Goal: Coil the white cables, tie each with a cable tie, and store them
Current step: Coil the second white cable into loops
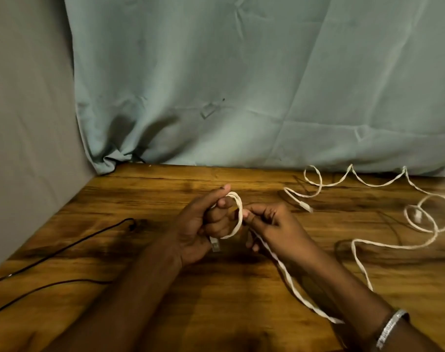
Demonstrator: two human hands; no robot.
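White cable [238,219] loops round the curled fingers of the left hand [201,224], its plug end at the palm. Right hand [272,224] pinches the strand beside the loop; the rest trails over the wooden table [140,250] to the right

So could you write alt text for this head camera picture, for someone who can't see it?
Two hands coil a white cable above a wooden table: the left hand holds a small loop, the right hand pinches the strand beside it. The rest of the cable trails off to the right, where more white cable lies loose. A black wire lies at left, and a green cloth hangs behind.
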